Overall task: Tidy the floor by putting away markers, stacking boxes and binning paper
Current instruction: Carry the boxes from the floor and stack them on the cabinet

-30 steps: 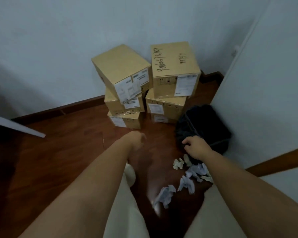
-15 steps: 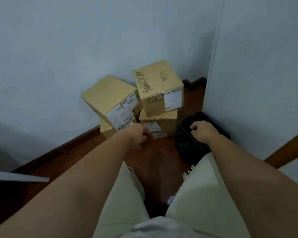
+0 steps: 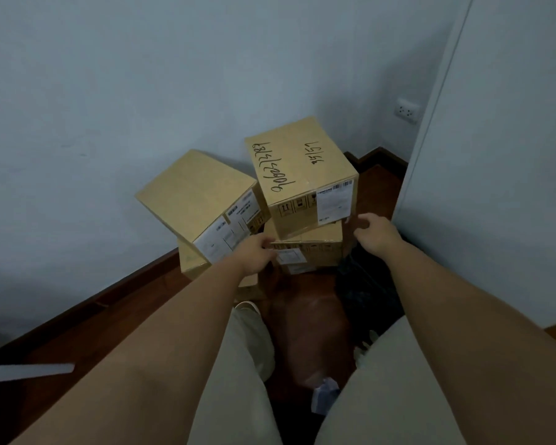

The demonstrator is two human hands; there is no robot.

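Cardboard boxes point(image 3: 302, 184) sit in two stacks against the wall, the left top box point(image 3: 203, 200) skewed; left hand point(image 3: 257, 255), fingers curled, holds nothing, right hand point(image 3: 376, 234) spread and empty, probably to straighten them; paper point(image 3: 325, 395) remains on the floor point(image 3: 93, 329)

Both bare forearms stretched forward, left hand point(image 3: 256, 254) loosely curled with knuckles up, right hand point(image 3: 375, 233) open, fingers spread, holding nothing
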